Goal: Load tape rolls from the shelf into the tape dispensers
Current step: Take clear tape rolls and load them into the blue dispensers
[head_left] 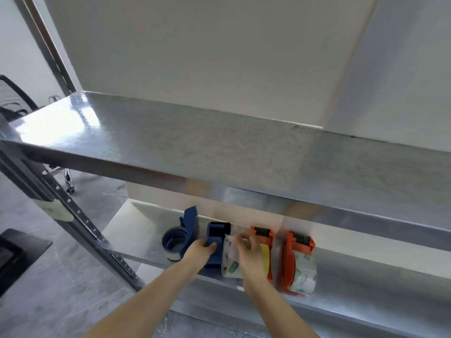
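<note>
On the lower metal shelf (131, 230) lie several tape dispensers. My left hand (199, 250) grips the side of a blue dispenser (216, 236) that carries a printed white tape roll (229, 262). My right hand (249, 247) pinches the loose end of that roll's tape near the dispenser's front. Further left, another blue dispenser (190, 224) stands over a blue-cored tape roll (174, 242). Right of my hands lies an orange dispenser (264, 236) with a yellow roll, then a second orange dispenser (297, 254) holding a printed white roll.
The upper metal shelf (195, 147) juts out above the lower one and hides its back part. A slotted shelf post (80, 215) runs diagonally at the left. An office chair (14, 98) stands at the far left on a grey floor.
</note>
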`<state>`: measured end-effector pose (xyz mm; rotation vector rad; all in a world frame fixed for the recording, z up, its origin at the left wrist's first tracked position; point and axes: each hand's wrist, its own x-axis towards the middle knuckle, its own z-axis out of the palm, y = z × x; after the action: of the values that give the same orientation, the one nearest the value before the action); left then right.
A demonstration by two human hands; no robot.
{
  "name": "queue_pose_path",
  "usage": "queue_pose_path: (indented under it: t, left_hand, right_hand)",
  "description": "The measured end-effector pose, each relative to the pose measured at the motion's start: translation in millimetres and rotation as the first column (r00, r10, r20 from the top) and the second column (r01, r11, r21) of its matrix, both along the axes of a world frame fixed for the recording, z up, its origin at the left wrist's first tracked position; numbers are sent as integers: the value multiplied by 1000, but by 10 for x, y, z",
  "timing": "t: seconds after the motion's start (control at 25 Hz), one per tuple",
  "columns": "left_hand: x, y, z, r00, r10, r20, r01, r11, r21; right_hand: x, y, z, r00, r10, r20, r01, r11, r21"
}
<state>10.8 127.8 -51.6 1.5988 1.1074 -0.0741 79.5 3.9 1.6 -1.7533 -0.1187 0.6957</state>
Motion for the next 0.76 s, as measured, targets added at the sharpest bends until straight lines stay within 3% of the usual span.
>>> queue_pose_path:
  t: [0.08, 0.16, 0.4, 0.52, 0.6, 0.68, 0.76]
  left_hand:
    - [62, -45, -61, 994, 89, 61, -81, 991, -111]
    - [69, -46, -147, 988, 120, 99, -107, 986, -127]
    - [-153, -325, 389, 926, 111, 362, 25, 937, -350]
    - [-332, -194, 469, 894, -50, 446, 146, 972, -183]
    - [-425, -52, 431, 884, -198, 423, 224, 974, -13]
    - [-495, 43, 456, 888, -244, 389, 236, 969, 67]
    - [-547, 111, 532, 865, -277, 419, 274, 959, 67]
  right_hand:
    - [-21, 100, -40, 999, -34, -5, 34, 999, -30]
    - [-2, 160, -69, 996, -91, -26, 89, 995, -46]
    - [-97, 345, -101, 958, -206, -200, 213, 977, 11]
    - [-234, 415, -7, 909, -236, -343, 317, 927, 201]
    - [-301, 500, 63, 886, -270, -377, 355, 918, 175]
    - [-313, 586, 129, 959, -231, -162, 235, 972, 7]
    - [-302, 611, 222, 994, -22, 111, 33, 995, -93]
